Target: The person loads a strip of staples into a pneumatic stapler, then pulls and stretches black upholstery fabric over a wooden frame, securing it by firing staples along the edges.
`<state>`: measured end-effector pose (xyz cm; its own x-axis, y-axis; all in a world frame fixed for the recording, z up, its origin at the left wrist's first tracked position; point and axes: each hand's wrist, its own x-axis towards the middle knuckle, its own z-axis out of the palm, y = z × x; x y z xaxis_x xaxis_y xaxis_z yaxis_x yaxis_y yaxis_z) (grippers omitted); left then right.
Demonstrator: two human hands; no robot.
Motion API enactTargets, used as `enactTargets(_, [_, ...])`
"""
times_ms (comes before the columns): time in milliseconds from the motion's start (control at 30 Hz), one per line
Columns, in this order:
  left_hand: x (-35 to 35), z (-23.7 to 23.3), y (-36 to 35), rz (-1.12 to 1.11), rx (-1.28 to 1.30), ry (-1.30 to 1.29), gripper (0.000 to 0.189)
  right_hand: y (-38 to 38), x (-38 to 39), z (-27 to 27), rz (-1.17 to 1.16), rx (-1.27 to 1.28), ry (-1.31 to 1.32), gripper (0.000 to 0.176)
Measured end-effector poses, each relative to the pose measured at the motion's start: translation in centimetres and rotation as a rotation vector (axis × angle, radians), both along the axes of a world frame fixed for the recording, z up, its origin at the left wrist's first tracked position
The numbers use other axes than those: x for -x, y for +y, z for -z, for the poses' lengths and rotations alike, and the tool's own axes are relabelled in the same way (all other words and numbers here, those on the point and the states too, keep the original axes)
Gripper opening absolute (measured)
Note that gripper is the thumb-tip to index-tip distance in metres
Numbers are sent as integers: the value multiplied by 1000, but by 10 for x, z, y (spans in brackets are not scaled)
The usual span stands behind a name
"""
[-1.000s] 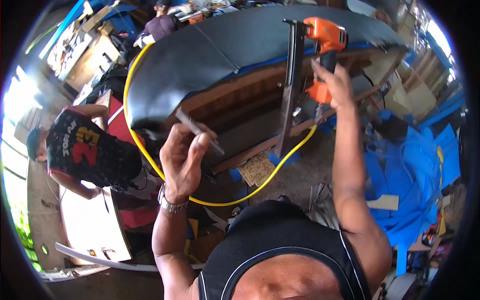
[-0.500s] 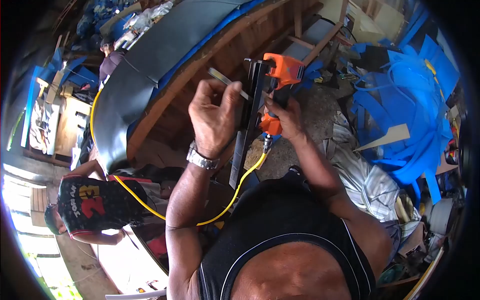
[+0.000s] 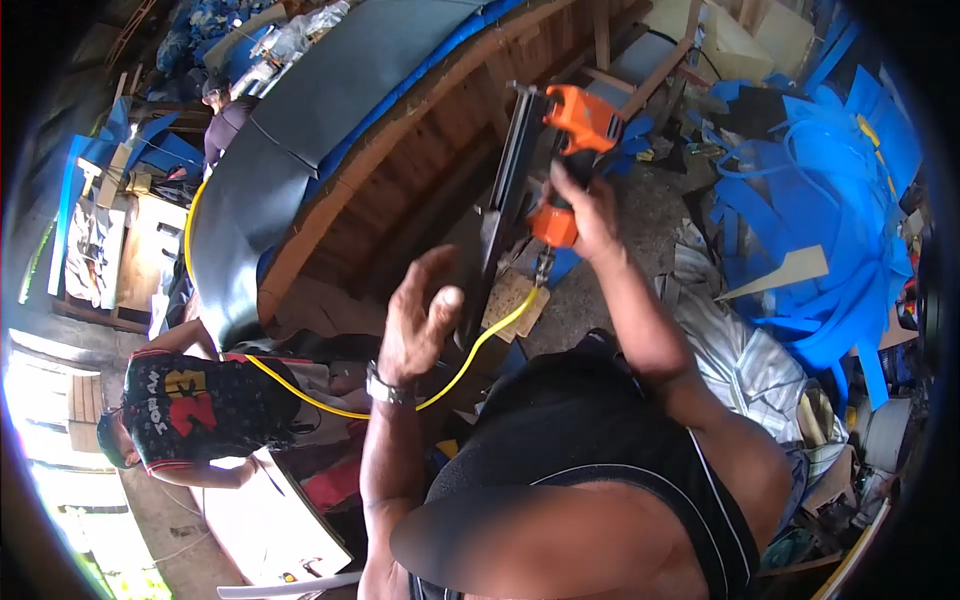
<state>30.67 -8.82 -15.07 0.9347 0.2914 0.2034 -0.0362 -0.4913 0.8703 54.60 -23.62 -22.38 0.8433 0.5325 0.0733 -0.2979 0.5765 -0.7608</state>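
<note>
One other person (image 3: 190,410) bends at far left, beside the yellow air hose (image 3: 300,392). The sofa frame (image 3: 420,170) already wears black cover on top; its wooden underside is bare. The left hand (image 3: 422,318) curls near the black magazine (image 3: 505,190); I cannot tell if it holds something. The right hand (image 3: 582,212) is clenched on the raised orange staple gun (image 3: 575,115). At right, blue foam scraps (image 3: 820,200) crowd the floor.

Light: bright daylight reaches you from the near left, where the sunlit patch (image 3: 45,400) burns out to white.
Blur: your left hand (image 3: 425,315) is smeared by motion, while the orange staple gun (image 3: 578,112) in your right hand (image 3: 590,205) reads crisp.
Focus: your chest (image 3: 560,540), nearest the lens, is soft.
Edges: heavy fisheye bending, with a black vignette in every corner.
</note>
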Motion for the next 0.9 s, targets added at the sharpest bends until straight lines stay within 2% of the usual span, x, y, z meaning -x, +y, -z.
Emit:
enactTargets(67, [14,14,-27,-69,187,-10,64,6,-2,-11,25,-40,19,28])
enactTargets(133, [10,34,-40,-308,56,-67,51,13,5,-24,27,-34,-10,29])
enactTargets(233, [-1,39,-38,-492,60,-131,43,27,10,-30,55,29,-139,34])
enactTargets(267, [-8,40,-34,-521,107,-201,46,30,19,-34,58,55,-163,36])
enactTargets(333, [-24,35,-28,-527,151,-330,53,35,41,-47,75,101,-218,39])
enactTargets(367, [-32,28,-28,-505,203,-404,64,37,52,-53,98,100,-244,41])
enactTargets(400, [-37,31,-17,-450,217,-401,77,38,60,-56,102,109,-287,38])
enactTargets(467, [-43,2,-13,-429,93,-286,85,35,73,-55,68,191,-502,37])
enactTargets(600, [-53,10,-6,-422,286,-327,67,31,87,-65,172,119,-687,38])
enactTargets(667, [-54,3,-10,-483,252,-284,56,24,86,-72,166,111,-745,39])
enactTargets(733, [-58,3,-14,-492,353,-255,53,19,87,-80,220,200,-897,41])
enactTargets(800, [-58,4,-18,-502,336,-210,50,18,88,-75,238,241,-929,42])
enactTargets(900, [-58,16,-14,-519,283,-274,51,19,89,-65,196,210,-921,42])
